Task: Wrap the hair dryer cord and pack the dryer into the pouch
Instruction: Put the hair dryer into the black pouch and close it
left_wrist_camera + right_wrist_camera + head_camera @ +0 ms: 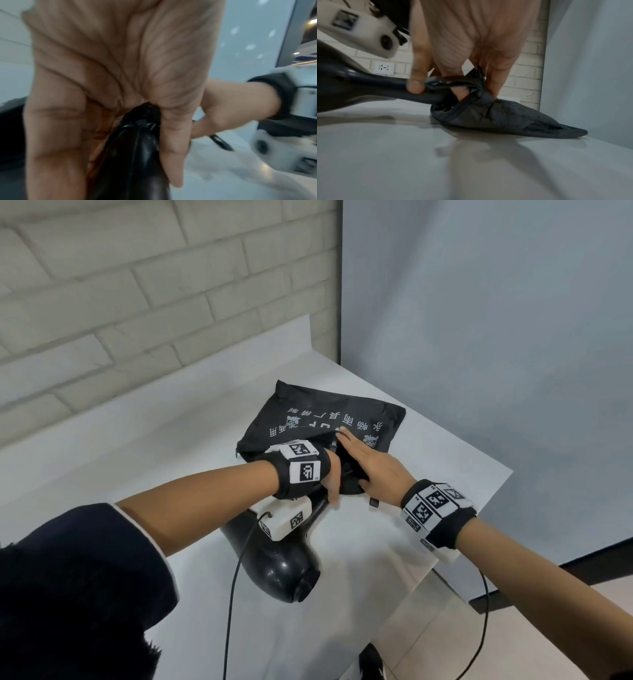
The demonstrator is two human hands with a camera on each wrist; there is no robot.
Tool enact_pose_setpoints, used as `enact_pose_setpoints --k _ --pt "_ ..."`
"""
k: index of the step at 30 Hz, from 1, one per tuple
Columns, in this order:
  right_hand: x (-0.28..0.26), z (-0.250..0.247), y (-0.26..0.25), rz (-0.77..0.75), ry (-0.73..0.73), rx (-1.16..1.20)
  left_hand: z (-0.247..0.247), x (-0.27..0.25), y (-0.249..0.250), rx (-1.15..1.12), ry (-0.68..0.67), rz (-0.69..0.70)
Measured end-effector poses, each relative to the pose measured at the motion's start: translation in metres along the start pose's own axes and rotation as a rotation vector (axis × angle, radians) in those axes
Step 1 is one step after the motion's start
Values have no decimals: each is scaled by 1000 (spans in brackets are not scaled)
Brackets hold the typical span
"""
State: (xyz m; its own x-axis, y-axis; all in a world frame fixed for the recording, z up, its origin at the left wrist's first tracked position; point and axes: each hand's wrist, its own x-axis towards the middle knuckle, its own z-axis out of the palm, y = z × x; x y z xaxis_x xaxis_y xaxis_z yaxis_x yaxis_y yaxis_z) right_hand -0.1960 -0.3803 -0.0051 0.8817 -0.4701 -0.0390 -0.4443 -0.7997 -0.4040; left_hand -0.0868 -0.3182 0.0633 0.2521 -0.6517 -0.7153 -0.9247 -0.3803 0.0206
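A black hair dryer (284, 566) lies on the white table (428, 491), its handle pointing into the mouth of a black pouch (329, 419) with white print. My left hand (331, 486) grips the handle (135, 155), where the cord is wound in loops (453, 81). My right hand (370, 467) holds the near rim of the pouch (505, 116) lifted; its fingers (494, 81) hook the rim and its thumb rests on the handle. The handle's tip sits inside the opening. The dryer's body is outside the pouch.
A brick wall (120, 302) with a socket (384, 68) stands behind the table, and a grey panel (496, 337) closes the right side. The table's right edge (472, 529) is close to my right wrist. Thin black cables (233, 594) hang from both wrist cameras.
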Motion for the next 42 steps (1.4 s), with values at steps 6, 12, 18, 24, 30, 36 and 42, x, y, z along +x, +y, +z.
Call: enact_pose_setpoints --k 6,12,18,24,30,36,42 --pt "-6 8 3 -58 -20 23 -19 17 -39 -292 -13 -159" --pt "-8 10 5 -31 -27 22 -15 16 -63 -270 93 -37" --pt "-12 9 4 68 -4 16 20 -35 -133 -295 7 107" --pt "-19 10 -4 154 -3 51 86 -41 -173 -340 78 63" --pt "-24 8 -12 147 -9 101 113 -42 -155 -344 213 184" --pt "-34 7 -17 136 14 96 111 -44 -137 -406 432 190" --pt "-37 0 -25 114 95 46 104 -43 -117 -520 518 52"
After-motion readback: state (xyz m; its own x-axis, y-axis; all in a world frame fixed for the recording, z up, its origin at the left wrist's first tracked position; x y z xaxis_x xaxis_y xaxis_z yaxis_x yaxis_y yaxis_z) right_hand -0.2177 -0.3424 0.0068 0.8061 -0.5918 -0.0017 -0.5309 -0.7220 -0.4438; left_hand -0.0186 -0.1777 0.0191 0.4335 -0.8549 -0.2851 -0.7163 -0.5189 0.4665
